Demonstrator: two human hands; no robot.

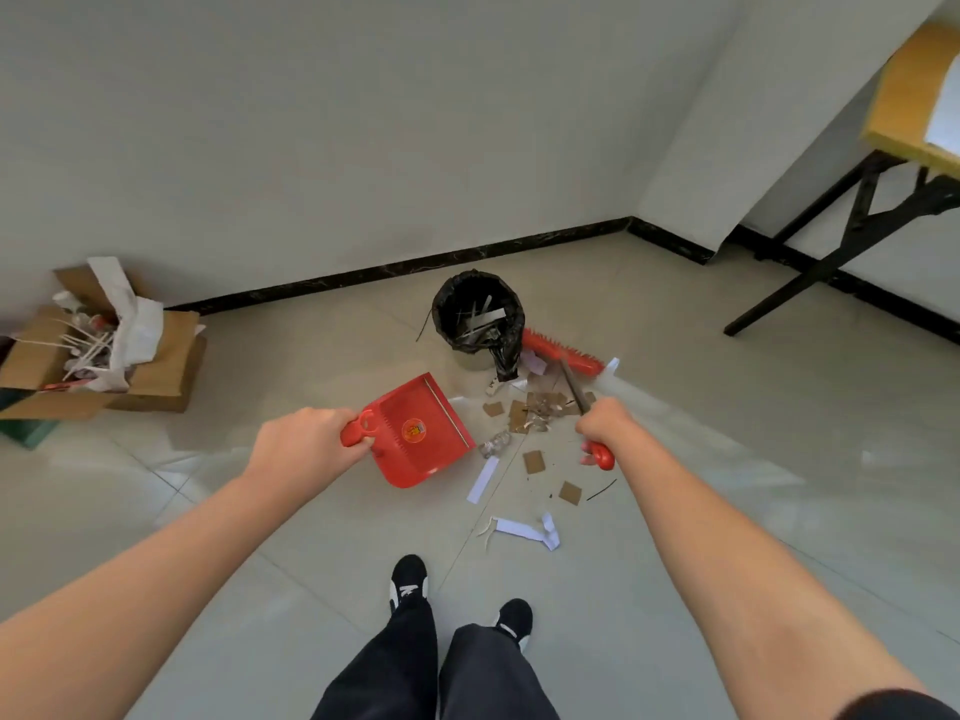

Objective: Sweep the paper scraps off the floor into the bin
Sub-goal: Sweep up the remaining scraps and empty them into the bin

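Note:
My left hand (304,441) grips the handle of a red dustpan (421,431), held above the tiled floor left of the scraps. My right hand (605,426) holds the red-ended handle of a broom; its red bristle head (563,350) rests on the floor just right of the bin. The bin (480,317), lined with a black bag, stands near the wall and holds several paper strips. Brown cardboard bits (522,415) and white paper strips (524,530) lie scattered on the floor between the bin and my feet.
An open cardboard box (156,376) full of rubbish sits at the left by the wall. A folding table with black legs (852,236) stands at the right. A black skirting runs along both walls. My shoes (410,579) stand just behind the scraps.

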